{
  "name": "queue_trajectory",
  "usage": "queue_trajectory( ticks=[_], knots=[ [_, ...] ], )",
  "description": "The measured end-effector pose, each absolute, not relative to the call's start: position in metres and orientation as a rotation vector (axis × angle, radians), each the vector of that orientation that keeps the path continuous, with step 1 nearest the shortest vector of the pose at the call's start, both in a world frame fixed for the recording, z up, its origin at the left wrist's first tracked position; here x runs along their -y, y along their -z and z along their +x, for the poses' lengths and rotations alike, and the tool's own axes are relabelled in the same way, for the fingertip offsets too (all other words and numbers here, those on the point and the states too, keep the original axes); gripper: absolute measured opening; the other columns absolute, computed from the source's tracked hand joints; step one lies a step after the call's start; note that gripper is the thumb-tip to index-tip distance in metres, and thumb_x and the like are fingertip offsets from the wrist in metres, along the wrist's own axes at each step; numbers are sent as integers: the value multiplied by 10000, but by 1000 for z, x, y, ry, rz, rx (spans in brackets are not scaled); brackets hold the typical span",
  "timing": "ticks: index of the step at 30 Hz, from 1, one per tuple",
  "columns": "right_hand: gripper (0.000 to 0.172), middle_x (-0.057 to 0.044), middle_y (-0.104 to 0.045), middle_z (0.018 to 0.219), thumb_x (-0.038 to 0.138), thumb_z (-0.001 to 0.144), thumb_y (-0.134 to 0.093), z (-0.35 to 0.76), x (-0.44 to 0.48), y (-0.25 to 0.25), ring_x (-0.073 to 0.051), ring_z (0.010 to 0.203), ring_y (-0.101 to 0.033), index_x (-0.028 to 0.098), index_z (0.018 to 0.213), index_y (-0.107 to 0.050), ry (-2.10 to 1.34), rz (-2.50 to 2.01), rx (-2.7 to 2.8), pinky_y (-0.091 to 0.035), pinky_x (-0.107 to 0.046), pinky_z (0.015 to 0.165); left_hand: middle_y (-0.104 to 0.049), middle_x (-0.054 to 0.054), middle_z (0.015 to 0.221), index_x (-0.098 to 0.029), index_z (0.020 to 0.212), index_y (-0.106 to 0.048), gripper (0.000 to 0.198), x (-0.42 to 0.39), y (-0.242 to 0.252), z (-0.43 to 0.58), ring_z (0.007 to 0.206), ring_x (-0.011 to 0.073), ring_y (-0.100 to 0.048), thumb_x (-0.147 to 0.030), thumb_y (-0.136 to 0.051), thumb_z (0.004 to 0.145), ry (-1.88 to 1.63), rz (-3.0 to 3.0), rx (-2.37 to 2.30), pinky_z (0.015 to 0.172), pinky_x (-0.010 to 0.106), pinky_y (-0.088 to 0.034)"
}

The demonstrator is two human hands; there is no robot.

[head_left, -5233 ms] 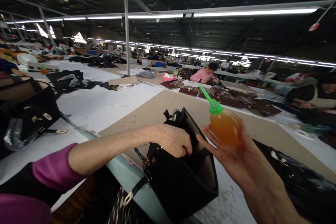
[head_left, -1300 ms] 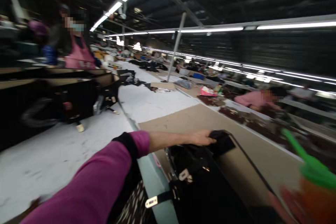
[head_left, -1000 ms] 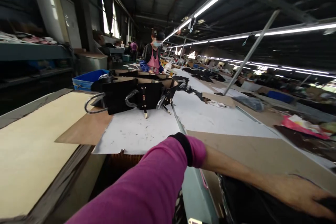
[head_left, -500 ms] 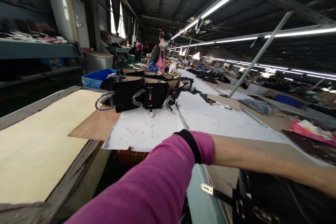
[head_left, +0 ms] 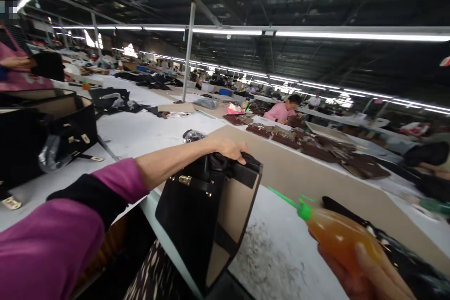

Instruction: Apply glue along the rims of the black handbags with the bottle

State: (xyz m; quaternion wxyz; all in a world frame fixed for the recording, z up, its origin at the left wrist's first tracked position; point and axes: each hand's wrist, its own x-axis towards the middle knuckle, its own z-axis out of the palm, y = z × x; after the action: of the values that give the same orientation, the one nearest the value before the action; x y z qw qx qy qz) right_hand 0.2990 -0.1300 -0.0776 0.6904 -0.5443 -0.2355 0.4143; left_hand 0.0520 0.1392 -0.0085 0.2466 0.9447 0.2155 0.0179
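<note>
My left hand (head_left: 230, 148) is closed over the top edge of a black handbag (head_left: 191, 215), which stands tilted at the near table edge. Gold-coloured metal fittings sit on its front, and its beige lining shows at the open side. In my right hand (head_left: 379, 269), at the lower right, is a squeeze bottle (head_left: 337, 229) of amber liquid. The bottle's thin green nozzle (head_left: 283, 197) points left toward the bag, apart from it. Behind the bottle lies a black strap-like piece (head_left: 346, 211) with plastic wrap, partly hidden.
More black bags (head_left: 49, 136) stand at the left on the white-covered table (head_left: 147, 131). A co-worker (head_left: 21, 65) in a pink apron holds a black piece there. Brown pieces (head_left: 302, 143) line the far side. A metal post (head_left: 189, 51) rises from the table.
The view has swung right. My left hand, outside the frame before, now shows on the handbag's top edge. My right hand and the bottle have come into view.
</note>
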Motion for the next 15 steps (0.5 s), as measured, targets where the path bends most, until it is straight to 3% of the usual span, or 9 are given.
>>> queue_trajectory(
  ticks=[8,15],
  knots=[
    [726,-69,-645,1173,510,569,-829,303,121,66,-293,1045,-617,269,1208,-579,-463,-1460,913,-493,-324,899,-672,3,765,-135,883,-695,189,-135,42,79,706,161,-569,-219,-620,731,134,2429,-549,624,219,-424],
    [644,-39,-649,1167,477,624,-818,294,120,62,-245,970,-649,270,1188,-585,-392,-1475,1090,-525,-217,816,-674,8,732,-127,902,-712,248,-130,50,83,687,172,-575,-249,-628,704,235,2392,-581,579,226,-424]
  ],
)
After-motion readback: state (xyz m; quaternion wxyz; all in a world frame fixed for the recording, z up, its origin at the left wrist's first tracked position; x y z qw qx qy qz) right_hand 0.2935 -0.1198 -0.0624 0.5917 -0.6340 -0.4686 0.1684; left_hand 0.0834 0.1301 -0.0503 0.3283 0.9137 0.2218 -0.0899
